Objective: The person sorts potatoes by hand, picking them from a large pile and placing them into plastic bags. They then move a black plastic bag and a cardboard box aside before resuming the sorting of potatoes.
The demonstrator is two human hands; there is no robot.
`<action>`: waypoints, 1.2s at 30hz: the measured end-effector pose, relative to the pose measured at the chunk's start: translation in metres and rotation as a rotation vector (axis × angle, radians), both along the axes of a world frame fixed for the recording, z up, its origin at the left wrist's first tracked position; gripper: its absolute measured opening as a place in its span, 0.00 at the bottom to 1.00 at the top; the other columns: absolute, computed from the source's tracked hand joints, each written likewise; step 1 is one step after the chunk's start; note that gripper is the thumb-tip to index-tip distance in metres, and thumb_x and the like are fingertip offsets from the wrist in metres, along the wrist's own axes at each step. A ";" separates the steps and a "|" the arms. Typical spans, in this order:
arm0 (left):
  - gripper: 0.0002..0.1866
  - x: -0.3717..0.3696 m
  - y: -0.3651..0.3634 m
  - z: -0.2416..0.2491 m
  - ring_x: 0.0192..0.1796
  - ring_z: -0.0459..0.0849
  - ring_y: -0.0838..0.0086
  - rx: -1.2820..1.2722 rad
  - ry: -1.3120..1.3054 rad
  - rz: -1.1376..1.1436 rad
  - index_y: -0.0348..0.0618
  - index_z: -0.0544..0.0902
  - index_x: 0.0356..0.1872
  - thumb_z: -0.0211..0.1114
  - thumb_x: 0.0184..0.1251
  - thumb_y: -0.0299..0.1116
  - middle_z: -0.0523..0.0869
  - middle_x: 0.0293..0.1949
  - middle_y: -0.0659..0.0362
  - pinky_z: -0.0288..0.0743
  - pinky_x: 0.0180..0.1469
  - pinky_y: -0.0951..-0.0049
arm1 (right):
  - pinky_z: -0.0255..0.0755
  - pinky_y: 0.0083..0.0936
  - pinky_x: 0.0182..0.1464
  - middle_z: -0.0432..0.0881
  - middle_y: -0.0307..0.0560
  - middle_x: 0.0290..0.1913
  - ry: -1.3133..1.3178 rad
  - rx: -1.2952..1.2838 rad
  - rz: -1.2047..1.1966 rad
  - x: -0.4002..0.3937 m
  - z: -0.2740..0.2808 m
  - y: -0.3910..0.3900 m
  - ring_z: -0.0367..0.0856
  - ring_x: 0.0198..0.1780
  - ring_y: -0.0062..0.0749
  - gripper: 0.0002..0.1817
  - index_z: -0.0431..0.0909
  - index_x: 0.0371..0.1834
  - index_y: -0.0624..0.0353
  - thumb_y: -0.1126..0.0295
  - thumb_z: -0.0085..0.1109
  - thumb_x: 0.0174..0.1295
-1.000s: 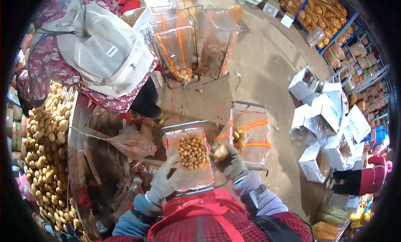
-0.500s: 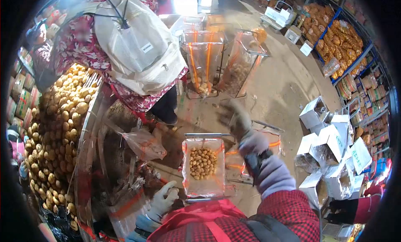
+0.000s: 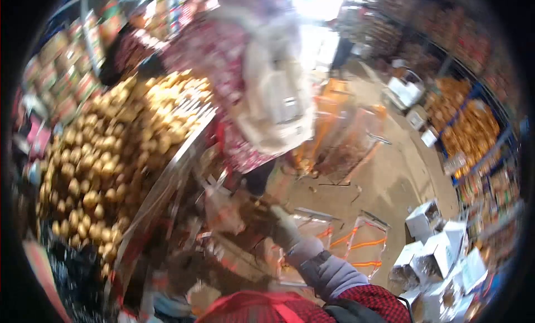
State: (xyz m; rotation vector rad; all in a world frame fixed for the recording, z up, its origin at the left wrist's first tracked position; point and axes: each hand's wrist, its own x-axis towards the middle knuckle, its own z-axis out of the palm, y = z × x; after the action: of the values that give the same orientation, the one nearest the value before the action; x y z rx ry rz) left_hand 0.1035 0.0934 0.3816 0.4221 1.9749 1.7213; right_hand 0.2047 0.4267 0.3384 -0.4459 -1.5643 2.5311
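Note:
My right hand [image 3: 274, 222], in a soiled glove, reaches forward and left, smeared by motion so its fingers do not show clearly. Under that forearm is a clear bag with orange stripes on a metal frame [image 3: 317, 216], partly hidden by my sleeve. A loose plastic bag [image 3: 223, 209] hangs just left of the right hand. Low at the front, my left hand [image 3: 203, 298] in a pale glove is a blur close to my red apron. To the left, a large heap of potatoes [image 3: 92, 175] lies behind the long edge of a sorting bench [image 3: 161, 175].
A person in a patterned jacket with a pale backpack [image 3: 281, 91] stands ahead. Beyond are framed bags [image 3: 356, 139]; another striped bag frame [image 3: 368, 242] stands at right. White boxes [image 3: 429, 256] pile up on the right, near shelves of filled orange sacks [image 3: 473, 128].
The view has turned left, bringing more of the potato heap in. My right arm has swung left across the framed bag. The person ahead now appears farther right.

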 end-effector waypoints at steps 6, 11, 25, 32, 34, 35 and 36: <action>0.14 -0.035 -0.111 0.078 0.41 0.85 0.67 -0.096 0.330 0.130 0.38 0.87 0.56 0.65 0.75 0.31 0.88 0.41 0.53 0.80 0.48 0.67 | 0.83 0.39 0.54 0.78 0.46 0.64 -0.009 -0.324 0.090 -0.098 0.053 -0.102 0.83 0.57 0.44 0.28 0.67 0.76 0.49 0.53 0.52 0.78; 0.16 -0.057 -0.172 0.100 0.45 0.88 0.68 -0.235 0.551 0.207 0.36 0.86 0.57 0.66 0.75 0.34 0.89 0.44 0.53 0.80 0.52 0.69 | 0.84 0.36 0.55 0.75 0.48 0.69 -0.052 -0.232 0.242 -0.160 0.083 -0.185 0.83 0.59 0.42 0.30 0.61 0.80 0.50 0.53 0.51 0.79; 0.16 -0.052 -0.221 0.130 0.49 0.90 0.54 -0.399 0.632 0.337 0.38 0.86 0.54 0.70 0.70 0.35 0.90 0.49 0.48 0.81 0.53 0.60 | 0.83 0.41 0.54 0.82 0.61 0.61 0.158 -0.017 0.923 -0.258 0.163 -0.291 0.86 0.56 0.48 0.36 0.64 0.75 0.67 0.46 0.47 0.80; 0.15 -0.018 -0.238 0.214 0.55 0.87 0.63 -0.717 0.912 0.965 0.33 0.85 0.54 0.65 0.69 0.26 0.88 0.52 0.49 0.79 0.62 0.64 | 0.83 0.42 0.55 0.84 0.53 0.59 -0.054 -0.321 1.145 -0.294 0.102 -0.311 0.87 0.53 0.42 0.28 0.74 0.70 0.62 0.51 0.53 0.79; 0.28 -0.012 -0.254 0.241 0.59 0.87 0.53 -0.757 0.995 1.226 0.29 0.77 0.66 0.71 0.64 0.23 0.85 0.59 0.43 0.78 0.67 0.59 | 0.82 0.39 0.56 0.84 0.53 0.58 -0.075 -0.424 1.211 -0.304 0.102 -0.309 0.86 0.54 0.40 0.25 0.74 0.69 0.63 0.59 0.57 0.76; 0.31 -0.016 -0.273 0.255 0.63 0.84 0.52 -0.996 1.030 1.335 0.29 0.75 0.68 0.72 0.63 0.23 0.83 0.62 0.41 0.76 0.69 0.58 | 0.82 0.35 0.57 0.85 0.53 0.56 -0.121 -0.512 1.227 -0.308 0.105 -0.307 0.85 0.55 0.38 0.23 0.74 0.69 0.64 0.67 0.61 0.74; 0.35 -0.019 -0.295 0.281 0.67 0.81 0.50 -1.404 1.217 1.232 0.32 0.73 0.71 0.75 0.62 0.27 0.80 0.65 0.40 0.74 0.70 0.58 | 0.82 0.35 0.57 0.85 0.53 0.56 -0.127 -0.519 1.254 -0.307 0.113 -0.305 0.85 0.55 0.38 0.23 0.74 0.69 0.64 0.67 0.61 0.74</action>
State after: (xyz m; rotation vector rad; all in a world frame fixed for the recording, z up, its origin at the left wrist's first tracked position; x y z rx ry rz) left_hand 0.0840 -0.2016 0.6630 -0.5547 4.0688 -0.4068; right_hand -0.1026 0.1212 0.4515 0.5850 -1.4094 3.9030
